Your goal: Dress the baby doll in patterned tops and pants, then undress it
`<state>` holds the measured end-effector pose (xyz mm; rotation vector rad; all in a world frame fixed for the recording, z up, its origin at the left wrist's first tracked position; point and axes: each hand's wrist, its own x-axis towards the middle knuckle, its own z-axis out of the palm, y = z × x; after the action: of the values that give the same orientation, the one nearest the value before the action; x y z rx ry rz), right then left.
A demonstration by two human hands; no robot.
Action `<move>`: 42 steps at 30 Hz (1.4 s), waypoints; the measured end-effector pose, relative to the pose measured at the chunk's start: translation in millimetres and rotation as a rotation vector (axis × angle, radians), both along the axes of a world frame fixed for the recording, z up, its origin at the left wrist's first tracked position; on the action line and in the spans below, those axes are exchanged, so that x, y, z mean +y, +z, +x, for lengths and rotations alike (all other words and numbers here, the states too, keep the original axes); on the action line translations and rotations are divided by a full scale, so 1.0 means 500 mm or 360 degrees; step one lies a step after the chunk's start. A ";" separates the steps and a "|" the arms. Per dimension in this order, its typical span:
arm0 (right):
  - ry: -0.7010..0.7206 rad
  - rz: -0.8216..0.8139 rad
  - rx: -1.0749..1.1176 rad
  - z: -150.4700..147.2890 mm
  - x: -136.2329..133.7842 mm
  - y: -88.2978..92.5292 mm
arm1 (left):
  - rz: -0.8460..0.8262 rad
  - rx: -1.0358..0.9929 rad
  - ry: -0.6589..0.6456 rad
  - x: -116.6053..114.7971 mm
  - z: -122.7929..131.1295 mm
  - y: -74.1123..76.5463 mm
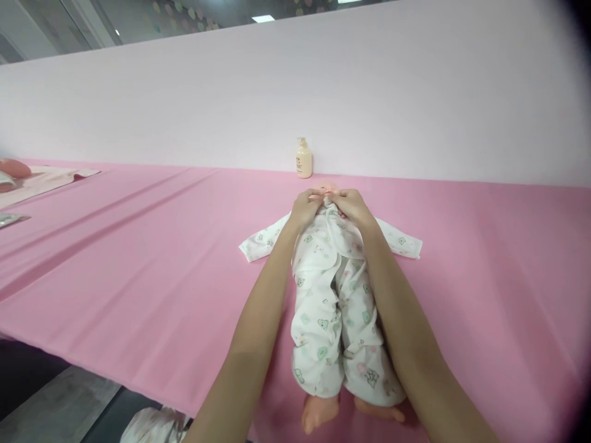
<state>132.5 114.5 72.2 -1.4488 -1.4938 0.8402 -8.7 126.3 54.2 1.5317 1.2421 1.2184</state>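
Note:
A baby doll (318,413) lies on its back on a pink table cover, its feet toward me. It wears a white printed jacket (316,246) and matching pants (318,326). Both sleeves are spread out to the sides, with no doll hands showing at the cuffs. My left hand (305,208) is at the neckline, its fingers closed on the collar. On the other side of the neck, my right hand (353,205) pinches the collar too. The doll's head is mostly hidden behind my hands; the exact fingertip grip is small and partly covered.
A cream pump bottle (304,160) stands against the white wall (184,104), beyond the doll's head. The pink cover (138,264) spreads to both sides. At far left lies a light pink cloth (50,178) with part of another doll (15,168). White printed fabric (152,426) sits below the table edge.

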 end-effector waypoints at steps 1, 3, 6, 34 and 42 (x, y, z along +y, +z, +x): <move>0.0062 -0.0018 -0.0123 0.002 -0.011 0.011 | -0.0030 0.0041 -0.0054 -0.007 -0.002 0.009; 0.0134 -0.0048 -0.0366 0.006 -0.033 0.035 | -0.0054 0.0135 -0.0168 -0.019 -0.006 0.025; 0.0169 -0.0059 -0.0527 0.015 -0.056 0.059 | -0.0071 0.0261 -0.0289 -0.035 -0.008 0.044; 0.0204 0.0053 -0.0356 0.053 -0.078 0.086 | 0.0216 0.0399 -0.0425 -0.050 0.013 0.048; 0.0329 0.0157 -0.0429 0.046 -0.087 0.091 | -0.0173 -0.0130 -0.0461 -0.032 -0.010 0.035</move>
<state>155.4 70.9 117.5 -1.3915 -1.8864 0.7006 -13.7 110.2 71.9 1.5062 0.9774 0.9979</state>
